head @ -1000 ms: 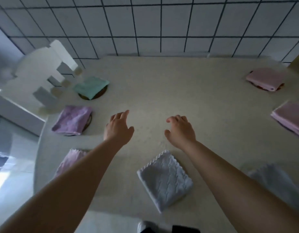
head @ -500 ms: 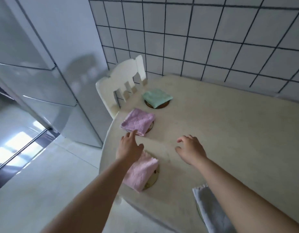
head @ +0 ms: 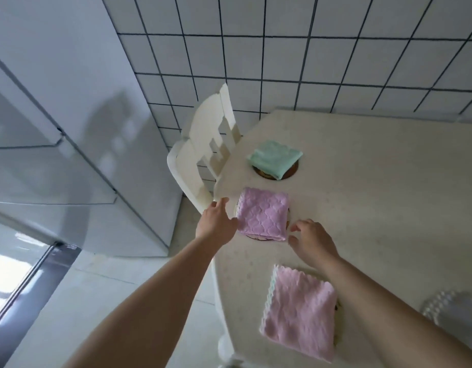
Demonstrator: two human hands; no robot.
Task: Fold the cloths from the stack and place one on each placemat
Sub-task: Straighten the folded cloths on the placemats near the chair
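A folded purple cloth (head: 262, 213) lies on a round brown placemat (head: 258, 237) near the table's left edge. My left hand (head: 216, 224) is at the cloth's left side, fingers spread, thumb touching its edge. To the cloth's right, my right hand (head: 310, 240) hovers with curled, parted fingers and holds nothing. Farther back, a folded green cloth (head: 274, 158) covers another placemat (head: 292, 173). A folded pink cloth (head: 300, 312) lies nearest me on a third placemat (head: 337, 309). A white cloth (head: 452, 309) shows at the lower right.
The cream table (head: 375, 208) stands against a white tiled wall (head: 282, 49). A white chair (head: 203, 152) is tucked at the table's left edge. A white fridge (head: 57, 128) stands to the left over pale floor (head: 70, 301).
The view has swung left from the table's middle toward its left edge. Both hands moved from bare table to either side of the purple cloth.
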